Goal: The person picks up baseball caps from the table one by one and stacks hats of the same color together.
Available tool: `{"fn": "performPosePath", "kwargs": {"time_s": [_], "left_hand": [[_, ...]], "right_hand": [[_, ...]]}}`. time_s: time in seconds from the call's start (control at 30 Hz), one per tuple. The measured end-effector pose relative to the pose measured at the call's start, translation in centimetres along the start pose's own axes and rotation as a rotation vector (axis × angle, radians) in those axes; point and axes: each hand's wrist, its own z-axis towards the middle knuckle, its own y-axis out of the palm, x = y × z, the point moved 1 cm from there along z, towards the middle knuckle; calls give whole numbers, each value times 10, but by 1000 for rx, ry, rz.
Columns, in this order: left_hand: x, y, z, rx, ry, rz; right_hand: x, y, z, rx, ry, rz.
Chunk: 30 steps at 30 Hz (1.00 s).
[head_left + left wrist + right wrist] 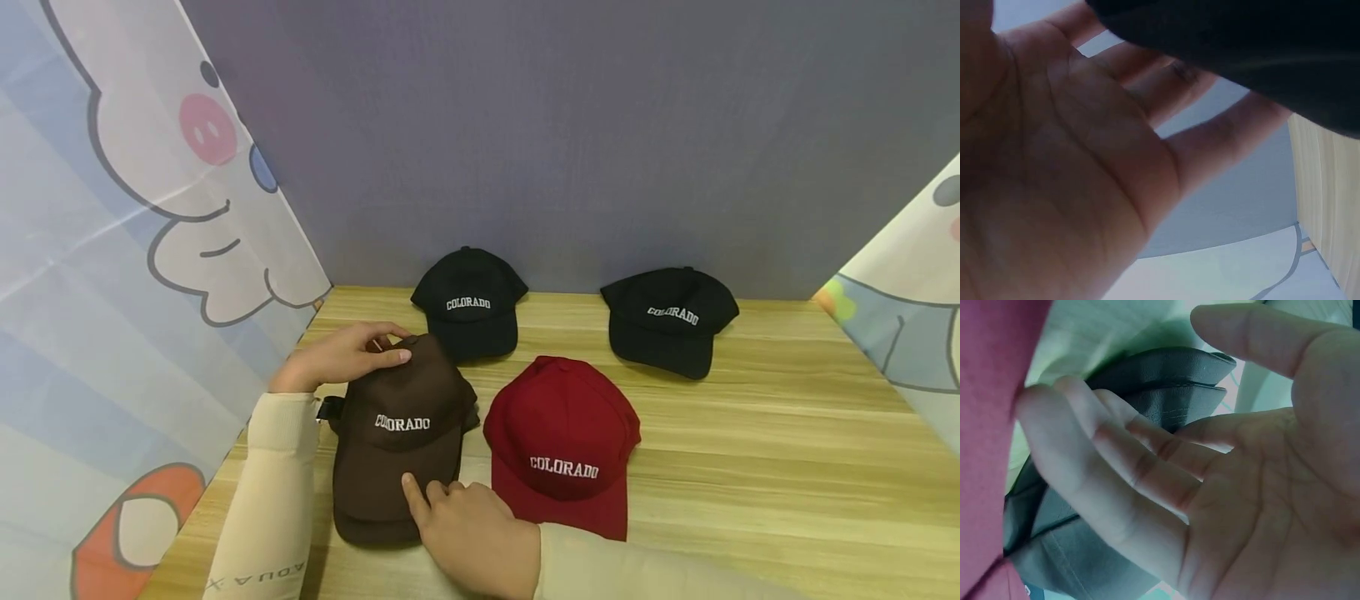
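Observation:
A dark brown cap [408, 392] lettered COLORADO lies at the front left of the table, a second brown brim edge showing under its own. My left hand [345, 356] is at the top of its crown, the thumb resting on the front and the other fingers reaching behind. Those fingers look nearly straight in the left wrist view, their tips hidden by dark fabric [1241, 50]. My right hand [468, 529] is over the brim, with the index finger extended onto it. The right wrist view shows loosely extended fingers [1141, 469] with the thumb apart, beside the doubled brim [1166, 394].
A red cap [566, 417] lies just right of the brown one, close to my right hand. Two black caps [471, 292] [672, 312] stand farther back near the grey wall [570, 150]. Printed cartoon sheets [142, 275] bound the wooden table [765, 467] on both sides.

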Motion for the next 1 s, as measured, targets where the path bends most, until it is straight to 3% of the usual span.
{"fn": "performPosePath", "kwargs": {"time_s": [0.2,0.33,0.47,0.73,1.0], "left_hand": [[1,2,-3,-41,10,-23],[2,2,-4,-64,19,-50],[3,2,-5,-70,-1,-63],[1,1,-3,-70,-64,-73],[0,0,-4,-72,-84,-87]], "right_hand": [[6,-5,8,-83,2,69],[13,-8,10,-153,-2,174],[17,-10,9,-168,2,235],[29,-23,-4,-83,-60,179],[70,-57,-24,95,-82,273]]}}
